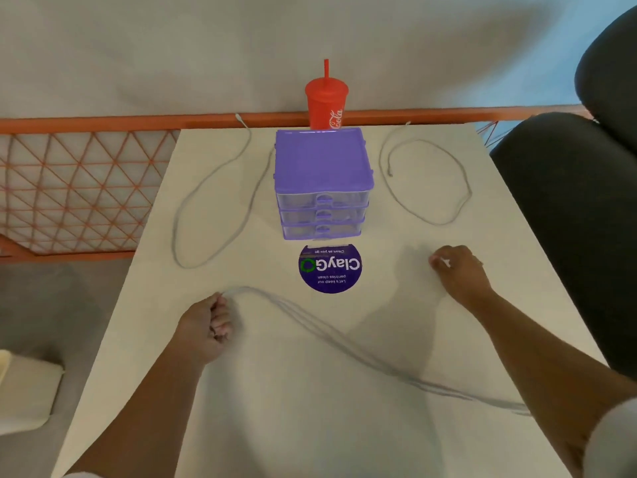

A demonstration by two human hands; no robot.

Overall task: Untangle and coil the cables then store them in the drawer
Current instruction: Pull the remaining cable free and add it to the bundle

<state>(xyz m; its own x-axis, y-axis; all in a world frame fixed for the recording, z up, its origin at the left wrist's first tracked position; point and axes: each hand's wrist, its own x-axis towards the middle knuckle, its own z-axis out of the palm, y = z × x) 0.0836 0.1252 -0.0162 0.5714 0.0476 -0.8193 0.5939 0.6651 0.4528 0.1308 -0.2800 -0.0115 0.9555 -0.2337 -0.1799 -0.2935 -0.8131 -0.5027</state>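
Loosely, thin grey cable, blurred, in the left hand.

The left forearm and the right forearm are both showing bare, all the way down to the left hand and the right hand. A pale, whitish right sleeve is showing high on that arm, and a thin sliver of left sleeve in the same light cloth is peeking in at the bottom edge.
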